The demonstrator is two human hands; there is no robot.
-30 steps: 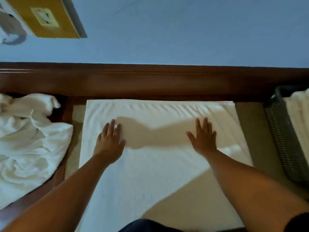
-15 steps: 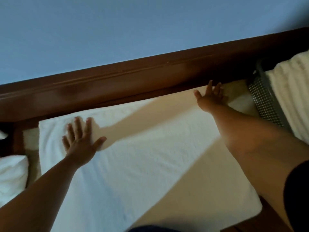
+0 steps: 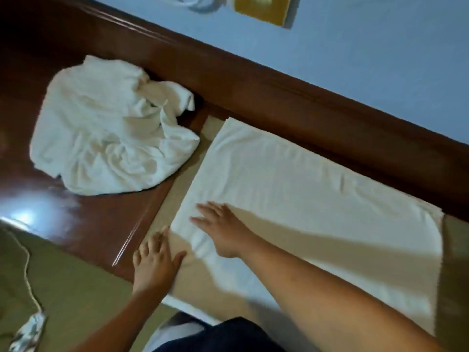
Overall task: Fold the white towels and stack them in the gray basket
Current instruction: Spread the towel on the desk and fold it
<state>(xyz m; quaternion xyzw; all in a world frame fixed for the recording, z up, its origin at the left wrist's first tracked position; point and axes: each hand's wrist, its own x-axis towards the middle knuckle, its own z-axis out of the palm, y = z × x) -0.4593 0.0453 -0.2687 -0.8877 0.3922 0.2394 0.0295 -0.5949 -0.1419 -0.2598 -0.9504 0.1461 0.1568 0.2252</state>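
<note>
At the left end of the towel (image 3: 291, 179), flat along the worktop (image 3: 101, 219) back edge, left hand (image 3: 154, 262) and right hand (image 3: 223, 232) rest with fingers (image 3: 210, 210) released; the right has crossed from the far end, ready to fold.

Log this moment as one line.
left hand flat at spread towel edge | right hand flat on it | crumpled towels apart | basket unseen

left hand (image 3: 154, 262): drops from mid-towel to near left edge of flat towel (image 3: 291, 179), palm flat | right hand (image 3: 220, 229): crosses from far right corner to left end, just beside left hand | view: swings left, crumpled towel pile (image 3: 106, 138) back in frame
</note>
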